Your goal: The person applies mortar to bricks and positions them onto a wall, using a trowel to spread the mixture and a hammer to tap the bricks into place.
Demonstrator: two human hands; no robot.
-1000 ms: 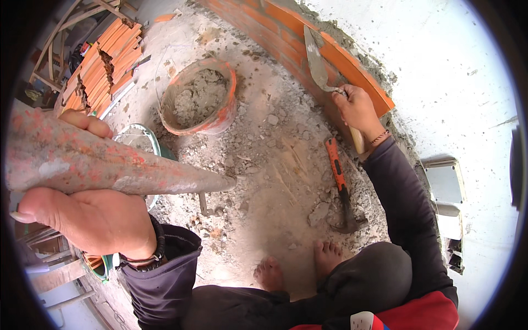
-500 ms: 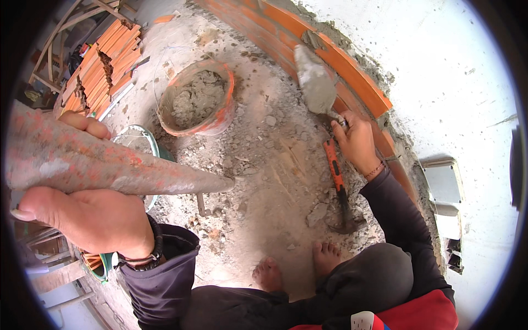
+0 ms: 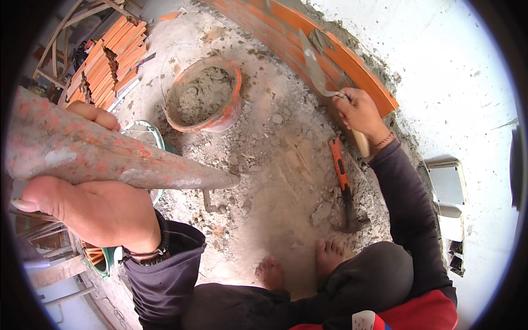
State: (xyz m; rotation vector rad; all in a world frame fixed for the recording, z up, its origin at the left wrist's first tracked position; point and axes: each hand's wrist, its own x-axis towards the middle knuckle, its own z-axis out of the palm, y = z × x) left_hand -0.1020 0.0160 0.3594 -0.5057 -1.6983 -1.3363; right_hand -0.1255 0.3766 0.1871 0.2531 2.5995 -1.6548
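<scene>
My left hand (image 3: 93, 212) is closed round a long, tapering piece (image 3: 126, 159) crusted with grey mortar and flecked with red; I cannot tell whether it is a board or a pole. Its narrow end points right, over the floor. At the right, my right hand (image 3: 360, 115) grips a trowel (image 3: 316, 71) near the neck, its wooden handle showing below the fist. The blade, mostly edge-on, reaches up beside the low orange brick wall (image 3: 344, 58). Wet mortar sits on part of the top bricks.
A round orange-rimmed tub (image 3: 236, 93) of mortar stands ahead. A hammer (image 3: 341, 173) with an orange-and-black handle lies by the wall. Stacked orange bricks (image 3: 121, 47) are at the far left. Behind my left hand is a green-rimmed bucket (image 3: 159, 137). Rubble litters the floor.
The trowel blade has turned from showing its broad face to nearly edge-on. My right hand has risen slightly and rotated, exposing the wooden handle. My left hand keeps its hold.
</scene>
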